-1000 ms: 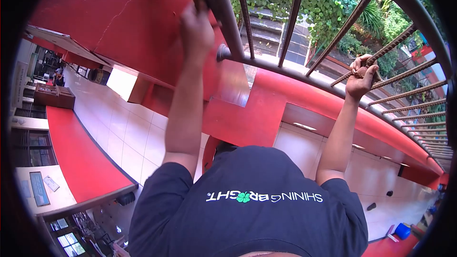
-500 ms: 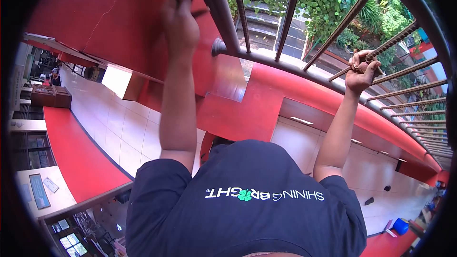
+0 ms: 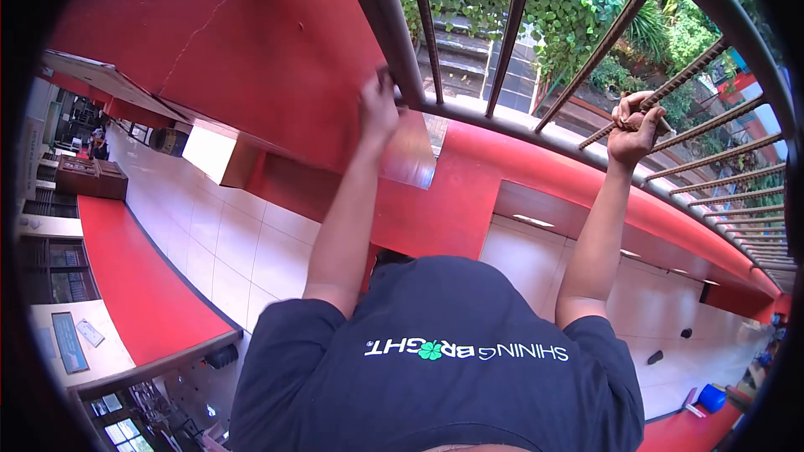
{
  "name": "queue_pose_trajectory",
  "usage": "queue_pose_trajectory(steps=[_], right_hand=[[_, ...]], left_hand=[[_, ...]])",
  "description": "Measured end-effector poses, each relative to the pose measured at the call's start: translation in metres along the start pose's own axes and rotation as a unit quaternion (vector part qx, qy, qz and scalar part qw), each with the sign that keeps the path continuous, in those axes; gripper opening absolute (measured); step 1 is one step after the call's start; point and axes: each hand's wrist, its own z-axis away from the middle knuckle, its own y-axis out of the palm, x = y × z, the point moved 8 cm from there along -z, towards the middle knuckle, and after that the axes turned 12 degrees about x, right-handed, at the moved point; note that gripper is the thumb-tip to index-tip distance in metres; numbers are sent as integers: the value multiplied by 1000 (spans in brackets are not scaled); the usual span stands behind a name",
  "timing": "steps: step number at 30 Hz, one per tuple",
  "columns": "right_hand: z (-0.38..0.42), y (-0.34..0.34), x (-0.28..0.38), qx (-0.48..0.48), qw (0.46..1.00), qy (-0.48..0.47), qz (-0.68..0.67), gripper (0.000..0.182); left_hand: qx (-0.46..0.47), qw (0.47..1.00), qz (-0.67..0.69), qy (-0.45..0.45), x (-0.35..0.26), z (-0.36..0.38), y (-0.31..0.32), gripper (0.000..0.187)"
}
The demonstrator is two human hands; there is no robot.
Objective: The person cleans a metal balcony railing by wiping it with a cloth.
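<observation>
My left hand point(image 3: 381, 113) is blurred, its fingers closed on a small dark piece point(image 3: 384, 77). It is beside the lower end of the thick dark post point(image 3: 381, 12), in front of the red wall point(image 3: 285, 50). My right hand point(image 3: 634, 127) is wrapped round a ribbed metal bar point(image 3: 691, 69) of the railing. A thin brownish edge point(image 3: 666, 128) sticks out by its thumb; what it belongs to is hidden in the fingers.
A red ledge point(image 3: 477, 155) runs under the railing's lower rail point(image 3: 519, 123). Leafy plants point(image 3: 578, 8) and steps point(image 3: 461, 54) lie beyond the bars. Pale floor tiles point(image 3: 243, 238) are below at left. A blue object point(image 3: 712, 398) is at the lower right.
My left hand has moved down and to the right, from high beside the post to near its lower end, with the dark piece. My right hand has stayed on the bar.
</observation>
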Motion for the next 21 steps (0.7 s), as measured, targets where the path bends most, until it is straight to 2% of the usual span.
queue_pose_trajectory(steps=[1,2,4,5,6,8,9,10,11,12,13,15,17,18,19,20,21], right_hand=[[-2,-1,-1,13,1000,5,-2,54],[-3,-3,-3,24,1000,10,-4,54],[-4,-4,-4,25,1000,8,1,54],[-4,3,1,13,1000,7,15,54],[-5,-1,-3,29,1000,10,5,53],[-5,-5,-7,21,999,31,-2,54],[-5,-9,-10,9,999,35,-7,54],[-5,-5,-7,10,999,34,-5,54],[-4,-3,-6,15,999,29,0,54],[-5,-4,-5,20,1000,21,4,54],[-5,-6,-8,16,999,36,4,54],[-5,-7,-8,6,1000,26,13,54],[-3,-7,-7,-13,1000,18,21,54],[-4,-7,-7,-14,999,19,22,54],[-4,-6,-6,-2,1000,19,24,55],[-3,-4,-5,12,999,22,25,55],[-2,0,-2,-1,1000,11,21,54]], left_hand=[[-26,996,-65,-56,35,15,-3,30],[-25,996,-66,-55,23,4,-8,30],[66,995,43,58,-50,-30,-10,30],[63,992,-37,108,-104,-44,-11,30],[60,989,12,137,-157,-50,-5,30],[61,989,7,133,-177,-45,-2,31],[60,987,0,146,-182,-44,0,33],[60,988,2,142,-149,-35,3,33],[40,998,17,52,-79,-25,5,32],[20,999,31,-35,-53,-14,14,31],[22,999,32,-37,-48,-13,13,31],[40,998,44,-32,-60,-16,7,30],[10,996,24,86,-156,-32,-8,30],[12,996,24,85,-170,-37,-9,30],[12,992,-15,123,-185,-37,-9,31],[10,986,-54,159,-192,-32,-8,31],[11,993,-19,112,-140,-32,-8,31]])
